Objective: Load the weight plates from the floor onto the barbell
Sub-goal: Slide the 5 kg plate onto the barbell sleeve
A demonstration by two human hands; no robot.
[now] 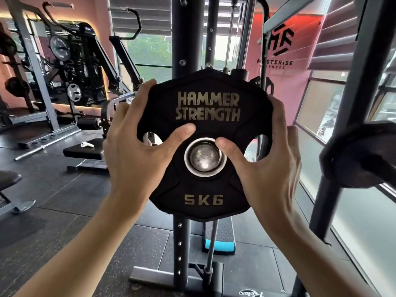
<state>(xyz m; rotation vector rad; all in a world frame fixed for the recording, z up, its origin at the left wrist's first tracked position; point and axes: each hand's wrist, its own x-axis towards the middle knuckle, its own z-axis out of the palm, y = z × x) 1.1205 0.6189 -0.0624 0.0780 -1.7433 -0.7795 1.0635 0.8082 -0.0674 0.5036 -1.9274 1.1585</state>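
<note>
Hands (137,151) (272,159): 2, gripping 1 plate (206,99) on barbell (205,157).

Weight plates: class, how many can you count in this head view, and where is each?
4: the 5 kg plate on the bar end, held by both hands; one at the right edge; two on far-left machines. Others may be hidden.

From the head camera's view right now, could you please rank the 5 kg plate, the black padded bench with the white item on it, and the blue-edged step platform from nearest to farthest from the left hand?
1. 5 kg plate: gripped at its left edge by the left hand.
2. Black padded bench: left of the hand, on the floor beyond it.
3. Blue-edged step platform: low, right of the hand, behind the upright post.
</note>
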